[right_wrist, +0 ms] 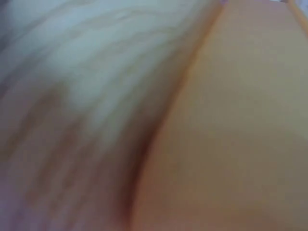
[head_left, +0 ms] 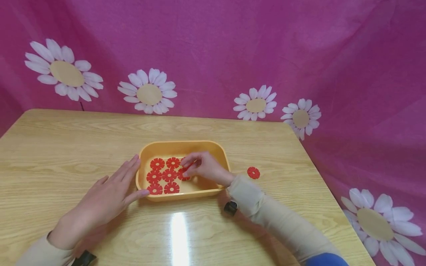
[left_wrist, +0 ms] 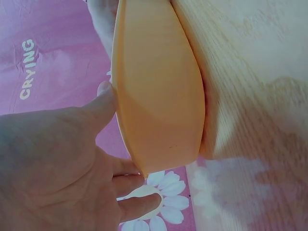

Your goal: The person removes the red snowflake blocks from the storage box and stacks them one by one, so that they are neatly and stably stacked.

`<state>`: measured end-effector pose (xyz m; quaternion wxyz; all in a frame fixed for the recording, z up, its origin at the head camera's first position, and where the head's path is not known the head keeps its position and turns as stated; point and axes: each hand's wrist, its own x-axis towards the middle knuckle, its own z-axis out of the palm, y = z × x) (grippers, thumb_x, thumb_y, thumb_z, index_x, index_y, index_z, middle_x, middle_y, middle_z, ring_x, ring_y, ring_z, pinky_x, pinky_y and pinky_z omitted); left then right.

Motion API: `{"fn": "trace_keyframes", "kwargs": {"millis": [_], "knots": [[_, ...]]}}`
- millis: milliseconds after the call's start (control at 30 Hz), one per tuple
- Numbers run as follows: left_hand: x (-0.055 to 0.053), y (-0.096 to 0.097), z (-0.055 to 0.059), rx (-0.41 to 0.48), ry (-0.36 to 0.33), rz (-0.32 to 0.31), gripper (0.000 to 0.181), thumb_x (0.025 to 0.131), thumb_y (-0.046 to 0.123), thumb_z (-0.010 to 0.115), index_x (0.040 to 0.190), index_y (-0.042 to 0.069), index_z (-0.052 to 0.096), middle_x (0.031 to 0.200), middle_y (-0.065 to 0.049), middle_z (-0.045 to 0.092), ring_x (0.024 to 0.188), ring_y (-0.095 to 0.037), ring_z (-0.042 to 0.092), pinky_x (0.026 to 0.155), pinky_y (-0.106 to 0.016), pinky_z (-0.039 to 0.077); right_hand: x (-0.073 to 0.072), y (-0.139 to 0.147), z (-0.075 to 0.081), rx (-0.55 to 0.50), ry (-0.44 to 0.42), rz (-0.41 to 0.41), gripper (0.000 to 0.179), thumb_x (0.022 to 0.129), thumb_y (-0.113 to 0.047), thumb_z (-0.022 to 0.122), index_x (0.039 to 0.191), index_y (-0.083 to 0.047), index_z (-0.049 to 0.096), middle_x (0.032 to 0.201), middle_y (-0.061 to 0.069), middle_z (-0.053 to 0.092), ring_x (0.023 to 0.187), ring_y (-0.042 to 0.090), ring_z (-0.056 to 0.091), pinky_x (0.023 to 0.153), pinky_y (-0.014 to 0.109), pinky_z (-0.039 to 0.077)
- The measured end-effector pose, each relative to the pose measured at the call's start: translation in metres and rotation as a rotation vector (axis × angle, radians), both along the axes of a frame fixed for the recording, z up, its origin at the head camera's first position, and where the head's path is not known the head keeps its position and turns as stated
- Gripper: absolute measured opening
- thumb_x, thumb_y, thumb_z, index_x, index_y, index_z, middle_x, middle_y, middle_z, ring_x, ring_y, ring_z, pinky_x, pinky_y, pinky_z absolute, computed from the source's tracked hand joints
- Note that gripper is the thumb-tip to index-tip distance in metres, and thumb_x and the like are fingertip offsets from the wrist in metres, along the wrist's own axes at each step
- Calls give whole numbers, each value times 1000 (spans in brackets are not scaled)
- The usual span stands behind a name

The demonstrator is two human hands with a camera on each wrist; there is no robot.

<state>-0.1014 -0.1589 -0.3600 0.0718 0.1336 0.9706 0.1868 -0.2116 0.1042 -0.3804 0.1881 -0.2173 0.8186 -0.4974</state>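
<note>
A yellow plastic tray (head_left: 196, 193) stands on the table, with several red notched discs (head_left: 169, 175) lying in rows on its floor. My left hand (head_left: 108, 197) rests at the tray's left end, fingers fairly straight and thumb at the near corner of the rim. In the left wrist view, thumb and fingers of the left hand (left_wrist: 62, 168) span the tray's end wall (left_wrist: 161, 96). My right hand (head_left: 204, 166) reaches into the tray over the right-hand discs, partly hiding two of them, thumb and index fingertips apart. The right wrist view has only the blurred tray wall (right_wrist: 231, 125) and tabletop.
One more red disc (head_left: 253, 173) lies on the wooden table (head_left: 83, 144), right of the tray, beyond my right wrist. Behind the table hangs a purple cloth (head_left: 206, 48) printed with white flowers. The table's right edge runs down past my right arm.
</note>
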Motion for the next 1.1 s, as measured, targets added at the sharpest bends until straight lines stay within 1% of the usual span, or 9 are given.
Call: {"fn": "trace_keyframes", "kwargs": {"millis": [67, 133, 300, 367, 533, 700, 800, 933, 1100], "knots": [[0, 0, 0, 0, 4, -3, 98, 92, 65, 52, 157, 3, 12, 162, -18, 10, 145, -41, 18, 98, -77, 26, 0, -2, -4, 27, -22, -27, 25, 79, 4, 78, 103, 4, 72, 93, 15, 70, 70, 11, 65, 64, 26, 55], [0, 0, 0, -2, 9, -7, 98, 92, 65, 51, 157, 3, 12, 163, -17, 10, 145, -41, 18, 98, -77, 27, 0, -2, -6, 64, -12, -43, 25, 78, 2, 80, 102, 2, 73, 91, 12, 70, 67, 10, 64, 61, 25, 55], [0, -1, -1, -10, 10, -3, 99, 91, 66, 51, 157, 3, 12, 162, -18, 10, 145, -41, 18, 98, -77, 26, 1, -5, -5, 171, 93, -25, 28, 76, -2, 83, 103, -2, 74, 88, 7, 70, 70, 8, 58, 63, 19, 50], [0, -2, -1, -11, 6, 0, 99, 91, 66, 51, 157, 3, 12, 162, -18, 10, 145, -41, 18, 98, -77, 26, 2, -6, -5, 198, 110, -19, 29, 76, -2, 84, 103, -2, 75, 86, 6, 69, 71, 8, 57, 64, 18, 48], [0, -2, -2, -13, 4, -1, 99, 91, 66, 50, 157, 3, 12, 163, -18, 10, 145, -41, 18, 98, -77, 26, 2, -7, -4, 239, 98, -26, 29, 77, -2, 83, 105, -5, 75, 84, 4, 66, 72, 10, 55, 67, 19, 46], [0, -2, -2, -9, 2, -4, 99, 91, 66, 50, 157, 3, 12, 163, -18, 10, 145, -42, 18, 98, -77, 26, 2, -8, -4, 284, 74, -32, 26, 77, -3, 83, 100, -7, 74, 81, 2, 62, 73, 11, 53, 70, 21, 45], [0, -1, -2, -10, 5, -7, 98, 92, 66, 51, 157, 3, 12, 162, -18, 10, 145, -42, 18, 97, -77, 27, 1, -8, -4, 318, 88, -27, 26, 75, -4, 85, 98, -8, 73, 79, 2, 60, 73, 12, 51, 70, 22, 43], [0, -1, -1, -16, 12, -9, 98, 92, 64, 52, 157, 2, 13, 162, -18, 11, 145, -42, 19, 97, -76, 27, 2, -9, -4, 328, 113, -20, 27, 75, -4, 85, 97, -8, 72, 80, 3, 59, 74, 13, 50, 71, 23, 42], [0, 0, 0, -16, 11, -8, 98, 91, 64, 53, 157, 2, 13, 162, -18, 11, 145, -42, 19, 98, -76, 27, 3, -7, -4, 293, 120, -17, 29, 73, -2, 86, 96, -6, 69, 84, 1, 62, 76, 12, 53, 70, 20, 45]]}}
